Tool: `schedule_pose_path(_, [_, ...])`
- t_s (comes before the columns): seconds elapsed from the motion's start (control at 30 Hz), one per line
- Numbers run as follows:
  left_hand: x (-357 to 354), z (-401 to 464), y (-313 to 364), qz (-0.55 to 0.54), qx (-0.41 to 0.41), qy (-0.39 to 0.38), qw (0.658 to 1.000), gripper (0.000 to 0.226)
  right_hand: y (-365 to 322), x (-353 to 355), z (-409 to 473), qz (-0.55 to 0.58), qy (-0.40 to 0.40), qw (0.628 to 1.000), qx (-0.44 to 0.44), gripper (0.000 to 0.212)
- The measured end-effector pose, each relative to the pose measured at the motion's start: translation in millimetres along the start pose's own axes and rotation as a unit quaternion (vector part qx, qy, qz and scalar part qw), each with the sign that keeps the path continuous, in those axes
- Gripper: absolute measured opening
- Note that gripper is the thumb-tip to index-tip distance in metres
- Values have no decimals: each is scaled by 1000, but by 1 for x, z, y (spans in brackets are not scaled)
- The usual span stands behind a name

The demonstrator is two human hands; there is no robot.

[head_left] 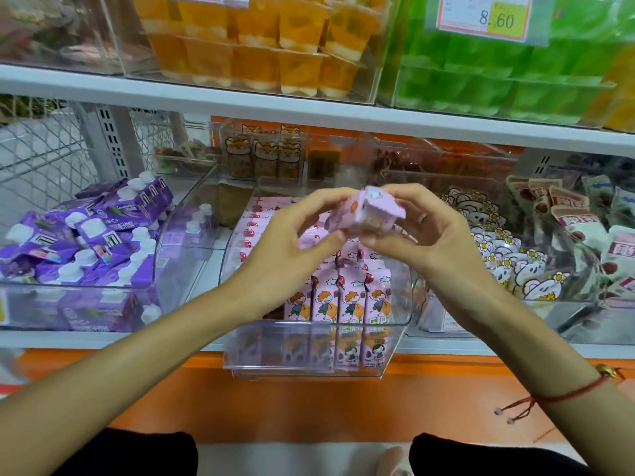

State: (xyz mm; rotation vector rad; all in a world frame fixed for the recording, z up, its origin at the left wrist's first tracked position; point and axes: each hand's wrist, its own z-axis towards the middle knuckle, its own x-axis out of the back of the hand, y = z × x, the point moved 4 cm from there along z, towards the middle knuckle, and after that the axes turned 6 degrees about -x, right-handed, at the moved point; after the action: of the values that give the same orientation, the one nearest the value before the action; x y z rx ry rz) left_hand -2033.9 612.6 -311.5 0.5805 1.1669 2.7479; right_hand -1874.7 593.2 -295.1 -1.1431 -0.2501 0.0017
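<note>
Both hands hold a bunch of pink snack packets (364, 213) above a clear plastic bin (309, 341) on the lower shelf. My left hand (292, 242) pinches the bunch from the left with fingers curled over its top. From the right, my right hand (429, 231) grips it, thumb underneath. Inside the bin, more pink packets (347, 297) with a cartoon child stand upright in rows at the front and middle.
A clear bin of purple spouted pouches (86, 235) sits at the left. At the right, white bear-print packets (508, 255) fill another bin. Orange jelly cups (261, 46) and green jelly cups (498, 80) fill bins on the upper shelf. An orange base (309, 403) runs below.
</note>
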Motion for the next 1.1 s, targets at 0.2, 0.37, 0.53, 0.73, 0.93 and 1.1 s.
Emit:
schedule_pose_path(0.2, [3,-1,-4,21,-14,23,999,43,-2,0,0,-33,1,999,25,35])
schedule_pose_path(0.37, [0,-1,-5,-5,8,25,1000,38,-4,-1,-2,-54,11,998,22,51])
schedule_pose_path(0.53, [4,0,-10,-164,105,104,975,42,-4,-4,-4,-159,23,986,32,72])
schedule_pose_path(0.73, [4,-3,-14,-231,163,133,950,62,-9,-5,-3,-138,49,988,51,36])
schedule_pose_path(0.93, [11,-2,-12,-163,127,139,968,50,0,15,1,40,154,986,-47,26])
schedule_pose_path(1.1, [4,-1,1,-21,34,86,996,40,13,22,5,104,191,969,-116,32])
